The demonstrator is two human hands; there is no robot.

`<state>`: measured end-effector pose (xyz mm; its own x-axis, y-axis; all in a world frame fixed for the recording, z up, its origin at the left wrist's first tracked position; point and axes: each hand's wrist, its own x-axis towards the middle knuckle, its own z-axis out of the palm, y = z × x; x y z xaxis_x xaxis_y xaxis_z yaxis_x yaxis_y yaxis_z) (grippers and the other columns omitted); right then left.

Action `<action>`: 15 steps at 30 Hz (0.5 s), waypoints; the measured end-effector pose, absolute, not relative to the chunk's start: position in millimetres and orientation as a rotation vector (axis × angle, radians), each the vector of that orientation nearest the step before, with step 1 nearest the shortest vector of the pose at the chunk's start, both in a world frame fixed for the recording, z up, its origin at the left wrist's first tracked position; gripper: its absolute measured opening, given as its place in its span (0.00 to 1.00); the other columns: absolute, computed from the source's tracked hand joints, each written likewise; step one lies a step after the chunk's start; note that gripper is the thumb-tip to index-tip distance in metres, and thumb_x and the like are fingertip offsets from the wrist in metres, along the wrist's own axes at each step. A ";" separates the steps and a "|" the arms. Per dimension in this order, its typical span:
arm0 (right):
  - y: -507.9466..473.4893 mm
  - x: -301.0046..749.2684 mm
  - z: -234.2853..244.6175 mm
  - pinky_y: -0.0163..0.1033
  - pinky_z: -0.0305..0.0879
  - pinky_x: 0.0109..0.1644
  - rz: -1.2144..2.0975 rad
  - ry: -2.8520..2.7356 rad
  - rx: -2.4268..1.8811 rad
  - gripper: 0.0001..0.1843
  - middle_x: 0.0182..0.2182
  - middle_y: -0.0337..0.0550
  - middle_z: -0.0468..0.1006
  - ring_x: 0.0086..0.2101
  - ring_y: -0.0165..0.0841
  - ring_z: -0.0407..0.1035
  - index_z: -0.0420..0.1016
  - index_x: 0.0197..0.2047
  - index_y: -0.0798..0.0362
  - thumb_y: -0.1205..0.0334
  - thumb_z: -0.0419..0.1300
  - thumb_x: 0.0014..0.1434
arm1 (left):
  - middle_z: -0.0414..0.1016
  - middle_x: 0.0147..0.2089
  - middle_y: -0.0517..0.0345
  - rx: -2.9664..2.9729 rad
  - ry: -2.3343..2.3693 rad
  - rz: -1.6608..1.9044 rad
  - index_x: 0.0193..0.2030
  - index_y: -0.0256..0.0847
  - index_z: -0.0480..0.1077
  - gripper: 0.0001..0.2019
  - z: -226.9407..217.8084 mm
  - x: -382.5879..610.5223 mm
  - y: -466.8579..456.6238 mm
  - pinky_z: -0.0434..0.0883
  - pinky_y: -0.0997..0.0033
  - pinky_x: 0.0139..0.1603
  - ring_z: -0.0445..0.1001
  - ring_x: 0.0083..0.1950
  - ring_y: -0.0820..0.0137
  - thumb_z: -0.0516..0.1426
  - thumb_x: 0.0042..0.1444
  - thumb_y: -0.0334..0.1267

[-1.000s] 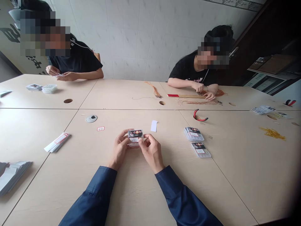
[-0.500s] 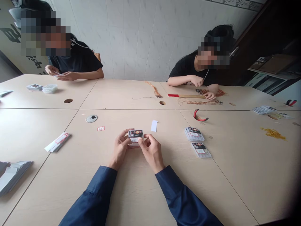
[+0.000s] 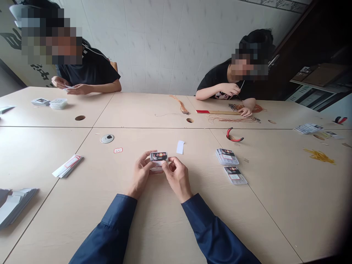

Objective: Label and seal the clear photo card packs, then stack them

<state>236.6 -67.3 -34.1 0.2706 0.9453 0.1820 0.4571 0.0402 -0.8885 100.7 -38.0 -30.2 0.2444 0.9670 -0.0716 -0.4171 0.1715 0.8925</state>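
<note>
Between my two hands is a small clear plastic box with a black printed label, tilted up toward me. My left hand grips its left side, thumb at the front edge. On the right side my right hand pinches it, the thumb pressed on the label's lower part. Just beyond lies a small white slip of paper. Right of my hands sit a stack of similar labelled boxes and another such box. A small red-bordered sticker lies to the left.
White paper strips and a thick paper stack lie at left. Red-handled pliers and yellow strips are at right. Across the table, two people work, one with orange cords, one near boxes.
My hands and the box stay almost still, the box tilting very slightly. Across the table, the right-hand person's raised hand has moved a little upward.
</note>
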 end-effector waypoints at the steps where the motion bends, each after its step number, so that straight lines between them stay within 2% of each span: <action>1: -67.3 236.5 -34.2 0.31 0.54 0.27 0.634 -1.335 -1.575 0.16 0.16 0.30 0.62 0.20 0.27 0.58 0.73 0.36 0.53 0.48 0.58 0.59 | 0.80 0.48 0.47 0.884 0.775 1.141 0.52 0.40 0.71 0.22 -31.2 100.4 -37.7 0.77 0.65 0.41 0.80 0.44 0.59 0.64 0.49 0.37; 6: -67.2 236.3 -34.6 0.31 0.54 0.26 0.637 -1.339 -1.577 0.16 0.16 0.31 0.64 0.20 0.28 0.58 0.73 0.36 0.53 0.48 0.57 0.59 | 0.80 0.49 0.48 0.844 0.767 1.158 0.50 0.39 0.72 0.19 -32.1 100.1 -37.2 0.77 0.61 0.45 0.80 0.46 0.59 0.62 0.53 0.42; 15: -68.5 236.2 -34.2 0.31 0.54 0.27 0.646 -1.328 -1.565 0.16 0.17 0.32 0.64 0.20 0.28 0.59 0.73 0.36 0.53 0.48 0.56 0.60 | 0.79 0.48 0.47 0.829 0.780 1.153 0.51 0.38 0.72 0.19 -33.6 100.3 -35.9 0.78 0.60 0.44 0.80 0.45 0.59 0.61 0.54 0.44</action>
